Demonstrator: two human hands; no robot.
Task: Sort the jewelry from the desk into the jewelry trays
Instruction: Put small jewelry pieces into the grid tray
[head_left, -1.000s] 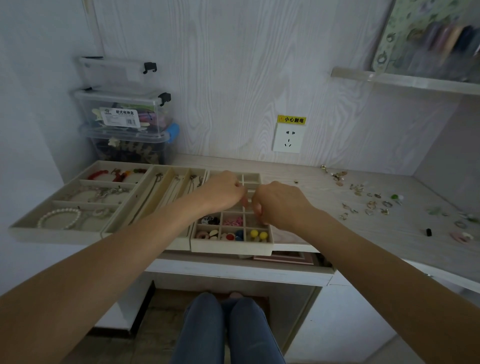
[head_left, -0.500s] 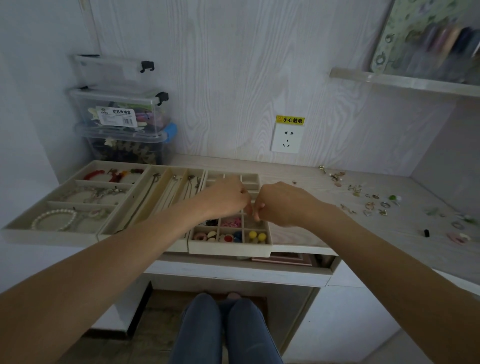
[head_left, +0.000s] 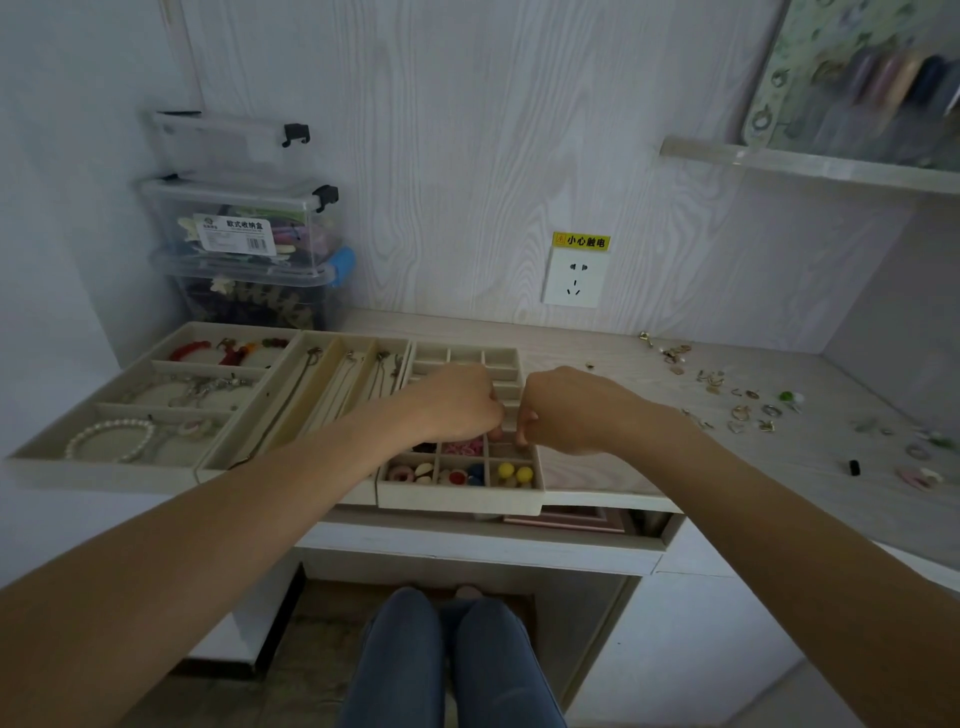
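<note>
Item: small grid tray (head_left: 460, 501), rightmost of three trays on the desk (head_left: 597, 467), its front edge overhanging the desk front. Near compartments are filled with coloured pieces: yellow beads (head_left: 514, 473), a pink item (head_left: 464, 446), red and blue studs.

Left hand (head_left: 454, 402): held over the tray's middle rows, fingers curled downward. Right hand (head_left: 563, 408): held just beside it, fingertips curled toward the left hand. A small piece appears to be worked between the two sets of fingertips, but nothing can be made out there; whether anything is pinched cannot be told.

Unsorted jewelry (head_left: 727, 395): rings and earrings scattered on the desk to the right, well apart from the trays.

Also present: bracelet tray (head_left: 52, 457) with a pearl bracelet (head_left: 111, 439); necklace tray (head_left: 296, 384); stacked clear boxes (head_left: 244, 223) behind.

Risks, as judged: a tiny piece could be dropped into the wrong compartment or past the desk edge to the floor, since the fingertips are hidden by the knuckles; the overhanging tray could be tipped by downward pressure near its front.
</note>
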